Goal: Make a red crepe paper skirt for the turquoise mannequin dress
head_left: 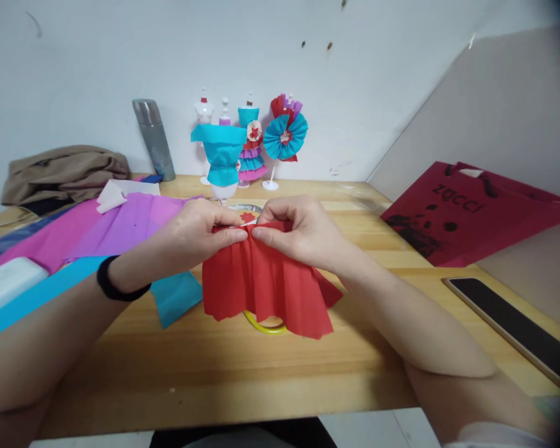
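A pleated sheet of red crepe paper (270,280) hangs from both my hands above the table. My left hand (210,227) pinches its top edge between thumb and fingers. Right beside it, my right hand (294,230) pinches the same edge, the two thumbs almost touching over a fold. Under the paper shows part of a yellow ring (267,328), the rest hidden. Just behind my hands lies a round item with a red flower shape (247,217). A small mannequin in a blue paper top (224,155) stands beyond them.
More mannequins with paper outfits (285,137) stand along the wall, near a grey flask (155,140). Purple paper (121,224), blue paper (177,297) and a brown cloth (70,171) lie left. To the right are a red paper bag (466,214) and a phone (513,326).
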The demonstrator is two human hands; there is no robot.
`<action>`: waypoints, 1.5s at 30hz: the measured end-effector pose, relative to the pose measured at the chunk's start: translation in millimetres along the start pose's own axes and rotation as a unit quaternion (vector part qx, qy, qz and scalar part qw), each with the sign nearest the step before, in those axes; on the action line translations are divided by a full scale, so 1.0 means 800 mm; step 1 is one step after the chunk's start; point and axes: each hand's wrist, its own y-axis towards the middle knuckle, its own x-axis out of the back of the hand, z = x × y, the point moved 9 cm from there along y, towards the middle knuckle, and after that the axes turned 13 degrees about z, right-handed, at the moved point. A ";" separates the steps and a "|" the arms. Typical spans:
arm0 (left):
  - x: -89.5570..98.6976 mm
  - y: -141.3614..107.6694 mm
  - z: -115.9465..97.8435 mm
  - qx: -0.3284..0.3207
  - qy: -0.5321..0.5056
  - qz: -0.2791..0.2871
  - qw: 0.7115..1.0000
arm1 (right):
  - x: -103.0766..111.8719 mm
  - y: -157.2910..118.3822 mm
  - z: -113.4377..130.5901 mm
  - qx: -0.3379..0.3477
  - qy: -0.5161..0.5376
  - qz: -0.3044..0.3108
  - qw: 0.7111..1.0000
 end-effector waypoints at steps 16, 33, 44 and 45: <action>0.003 -0.003 -0.005 -0.002 0.025 -0.029 0.999 | -0.002 -0.007 0.007 0.015 -0.025 -0.033 0.999; 0.004 -0.003 -0.006 -0.005 0.038 -0.033 0.999 | -0.001 -0.004 0.002 -0.002 -0.031 -0.039 0.999; 0.000 -0.004 -0.008 -0.010 0.072 -0.050 0.996 | -0.003 -0.003 0.001 -0.010 -0.049 -0.053 0.997; 0.000 -0.005 -0.010 -0.014 0.075 -0.053 0.996 | -0.003 -0.003 0.000 -0.014 -0.046 -0.053 0.997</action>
